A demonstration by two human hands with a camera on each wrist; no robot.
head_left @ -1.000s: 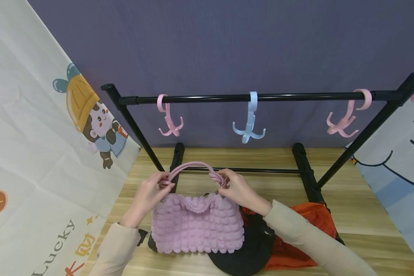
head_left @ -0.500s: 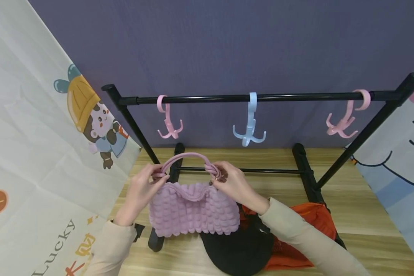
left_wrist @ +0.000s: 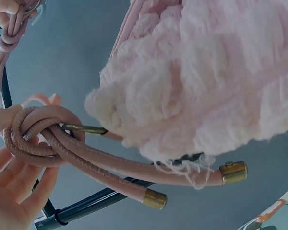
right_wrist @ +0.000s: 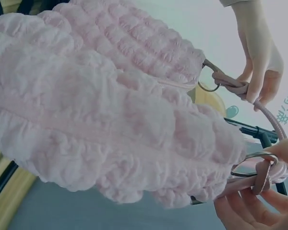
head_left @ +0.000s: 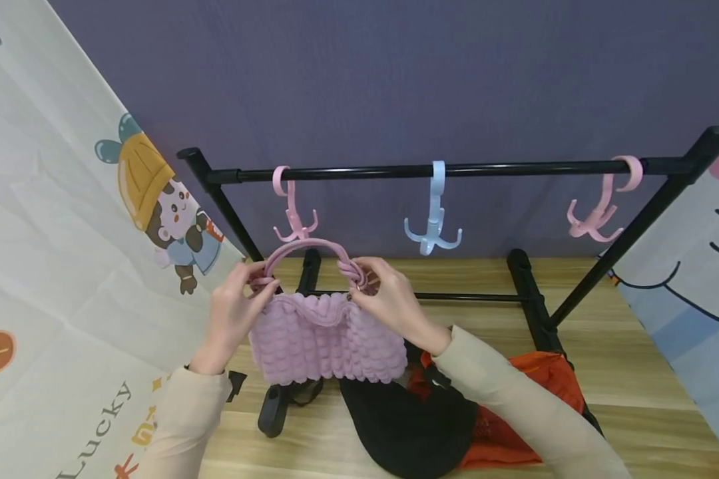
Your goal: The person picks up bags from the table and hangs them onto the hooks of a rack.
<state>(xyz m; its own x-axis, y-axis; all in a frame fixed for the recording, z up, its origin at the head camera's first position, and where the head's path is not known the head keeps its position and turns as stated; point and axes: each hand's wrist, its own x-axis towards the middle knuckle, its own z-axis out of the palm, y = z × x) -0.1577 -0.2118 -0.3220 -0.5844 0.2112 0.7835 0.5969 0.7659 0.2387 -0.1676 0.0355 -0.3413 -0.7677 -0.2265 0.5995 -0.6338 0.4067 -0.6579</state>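
Note:
A pink puffy handbag (head_left: 329, 339) hangs by its arched handle (head_left: 305, 245) between my two hands. The left hand (head_left: 232, 309) pinches the handle's left end; in the left wrist view the fingers hold its knotted cord (left_wrist: 43, 134) with brass-tipped ends. At the other end, my right hand (head_left: 389, 296) grips the right knot by the metal ring (right_wrist: 252, 163). The top of the handle overlaps the lower tip of the left pink hook (head_left: 296, 226) in the head view; whether they touch, I cannot tell.
A black rack's top bar (head_left: 359, 172) carries a blue hook (head_left: 434, 226) and another pink hook (head_left: 596, 216). Below lie a black cap (head_left: 407, 426) and an orange-red cloth item (head_left: 545, 372) on the wooden table (head_left: 635, 399). A printed white sheet (head_left: 48, 233) borders the left.
Both hands have raised the handbag and carried it slightly left and away toward the left pink hook. More of the black cap and the rack's left foot now shows.

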